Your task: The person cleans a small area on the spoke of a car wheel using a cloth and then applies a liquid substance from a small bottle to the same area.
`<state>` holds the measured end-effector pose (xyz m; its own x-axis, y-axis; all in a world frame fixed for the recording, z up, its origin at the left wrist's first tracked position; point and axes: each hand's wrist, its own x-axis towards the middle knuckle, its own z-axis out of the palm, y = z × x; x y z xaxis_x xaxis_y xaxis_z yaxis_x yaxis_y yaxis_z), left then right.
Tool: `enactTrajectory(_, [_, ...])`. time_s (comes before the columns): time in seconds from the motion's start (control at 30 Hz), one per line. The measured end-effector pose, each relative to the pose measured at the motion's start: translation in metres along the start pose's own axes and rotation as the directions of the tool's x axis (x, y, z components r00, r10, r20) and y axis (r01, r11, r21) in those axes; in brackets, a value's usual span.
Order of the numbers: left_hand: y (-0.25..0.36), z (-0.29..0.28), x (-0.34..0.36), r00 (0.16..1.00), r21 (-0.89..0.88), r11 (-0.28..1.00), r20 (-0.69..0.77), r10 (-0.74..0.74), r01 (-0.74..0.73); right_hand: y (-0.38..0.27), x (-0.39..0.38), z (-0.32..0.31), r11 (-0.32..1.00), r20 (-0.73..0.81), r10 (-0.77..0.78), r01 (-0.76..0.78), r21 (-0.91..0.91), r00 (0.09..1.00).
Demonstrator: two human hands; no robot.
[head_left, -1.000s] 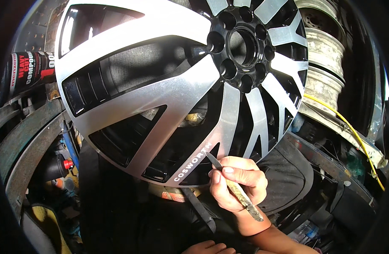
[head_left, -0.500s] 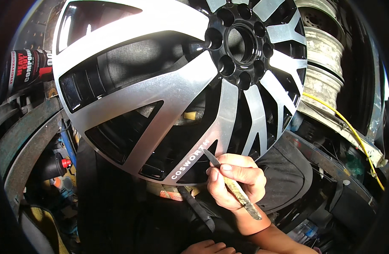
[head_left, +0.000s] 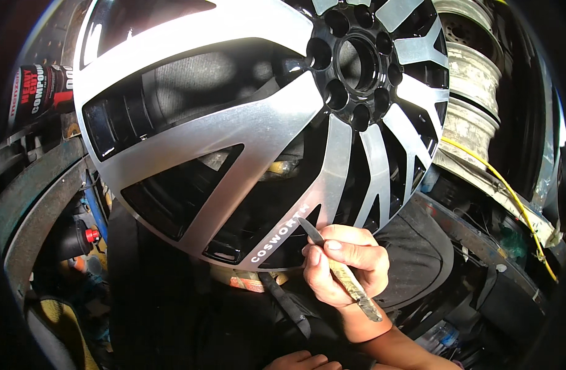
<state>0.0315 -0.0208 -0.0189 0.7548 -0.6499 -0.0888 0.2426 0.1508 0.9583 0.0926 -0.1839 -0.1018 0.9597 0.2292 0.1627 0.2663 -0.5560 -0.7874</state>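
Note:
A large alloy wheel (head_left: 276, 123) with brushed silver spokes and gloss black recesses lies tilted in front of me. White lettering (head_left: 276, 237) runs along one spoke close to its near rim. My right hand (head_left: 347, 262) is closed in a pen-like pinch on a slim knife (head_left: 344, 274). The knife has a dark pointed blade and a handle wrapped in worn, yellowish tape. Its tip meets the spoke at the far letters. At the bottom edge, by the right forearm, only a few fingers of my left hand (head_left: 304, 361) show; the rest is cut off.
A dark bottle with a red and white label (head_left: 42, 92) stands at the left. Bare metal wheels (head_left: 471, 74) are stacked at the far right, with a yellow cable (head_left: 501, 176) beside them. Curved metal bars (head_left: 39, 197) and a black container with a red cap (head_left: 79, 239) sit lower left.
The wheel's hub appears slightly farther right in the picture. My right hand and the knife tip have shifted a little right along with the lettering. The knife grip is unchanged.

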Motion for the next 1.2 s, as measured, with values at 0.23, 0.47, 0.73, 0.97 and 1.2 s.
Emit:
enactTrajectory(0.23, [0.0025,0.0001,-0.0016,1.0,0.001,1.0,0.012,0.006,-0.006,-0.0041,-0.0006,-0.0031,1.0,-0.004,0.015,-0.015,0.006,1.0])
enactTrajectory(0.47, [0.0008,0.0028,-0.002,1.0,0.012,1.0,0.024,0.001,-0.001,-0.0036,0.0004,-0.0019,1.0,-0.003,0.014,-0.014,0.004,1.0])
enactTrajectory(0.73, [0.0023,0.0034,0.0,0.999,0.008,1.0,0.045,-0.023,0.023,-0.0021,0.0003,0.001,0.999,-0.128,0.031,-0.027,0.032,0.991])
enactTrajectory(0.97, [0.0023,0.0017,0.0005,1.0,0.009,1.0,0.012,-0.014,0.014,-0.0013,-0.0017,0.001,0.999,-0.029,-0.004,0.006,0.047,1.0])
enactTrajectory(1.2, [0.0059,-0.0014,0.0017,0.996,0.006,0.997,0.046,-0.074,0.074,-0.0027,-0.0008,0.004,0.998,-0.124,0.043,-0.038,0.045,0.991])
